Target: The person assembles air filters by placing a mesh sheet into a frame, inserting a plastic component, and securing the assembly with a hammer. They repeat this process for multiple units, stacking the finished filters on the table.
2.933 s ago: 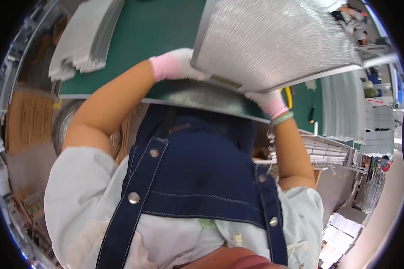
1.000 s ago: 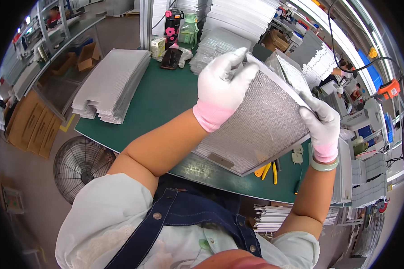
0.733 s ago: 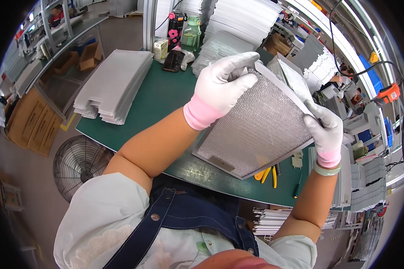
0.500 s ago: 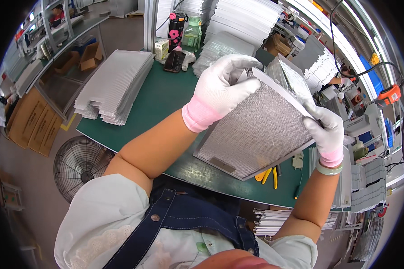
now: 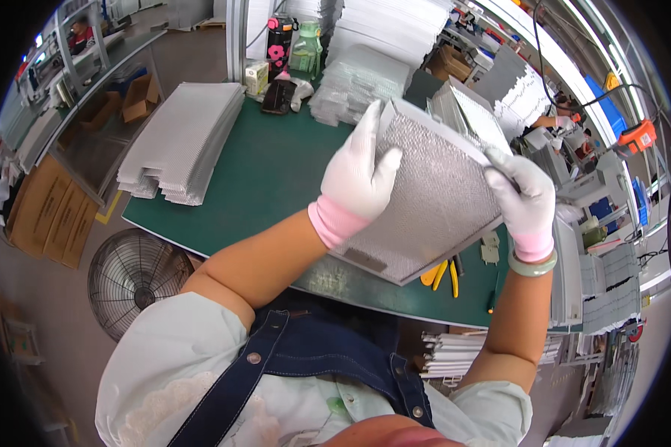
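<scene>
Near the green bench's [image 5: 257,167] front edge, the white-gloved right hand [image 5: 527,195] clasps a silver rectangular mesh panel [image 5: 441,195], seemingly framed, not yet set down; half-open white-gloved left hand [image 5: 356,177], grip unclear.

silver mesh panel [image 5: 436,197], rectangular, metal-framed, tilted over green table [image 5: 268,167], mesh face visible

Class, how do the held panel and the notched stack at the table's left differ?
The panel is held tilted; the stack lies on the table. The panel is a single framed piece; the stack has many layers. The panel's near edge bears a dark rectangle; the stack's near end is notched. Both look silvery grey.
</scene>
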Demonstrator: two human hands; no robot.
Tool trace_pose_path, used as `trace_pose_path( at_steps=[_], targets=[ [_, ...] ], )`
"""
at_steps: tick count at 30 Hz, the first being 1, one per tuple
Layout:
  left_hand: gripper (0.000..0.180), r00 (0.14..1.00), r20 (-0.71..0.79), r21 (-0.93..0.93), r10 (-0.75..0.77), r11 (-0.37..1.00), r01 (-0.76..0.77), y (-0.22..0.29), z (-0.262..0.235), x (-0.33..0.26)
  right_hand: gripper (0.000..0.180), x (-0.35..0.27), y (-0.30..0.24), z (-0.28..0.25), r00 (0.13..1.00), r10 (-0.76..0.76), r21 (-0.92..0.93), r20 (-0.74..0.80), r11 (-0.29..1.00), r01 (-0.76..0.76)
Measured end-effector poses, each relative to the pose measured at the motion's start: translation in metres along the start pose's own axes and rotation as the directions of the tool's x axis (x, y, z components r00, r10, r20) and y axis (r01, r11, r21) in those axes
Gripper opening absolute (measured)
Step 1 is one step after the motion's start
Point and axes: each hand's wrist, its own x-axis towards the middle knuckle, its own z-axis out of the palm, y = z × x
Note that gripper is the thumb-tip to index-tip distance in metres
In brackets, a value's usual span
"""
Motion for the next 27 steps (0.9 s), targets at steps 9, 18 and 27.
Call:
trace_pose_path(
  at_steps=[9, 18, 27],
  targets=[
    [0.060, 0.920, 0.266, 0.016, 0.287, 0.953, -0.302, 0.061, -0.010, 0.029, 0.035, -0.101, -0.012, 0.050, 0.947, 0.042, 0.181, -0.319, 0.983, 0.017],
    [0.045, 0.809, 0.491, 0.025, 0.325, 0.922, -0.386, 0.028, 0.034, -0.062, 0.046, -0.222, 0.047, 0.134, 0.861, 0.442, 0.180, 0.252, 0.852, -0.491],
    [0.042, 0.756, 0.542, -0.144, 0.368, 0.926, -0.348, 0.029, 0.048, -0.061, 0.047, -0.192, 0.199, 0.108, 0.521, 0.853, -0.628, -0.021, 0.394, -0.671]
  ],
)
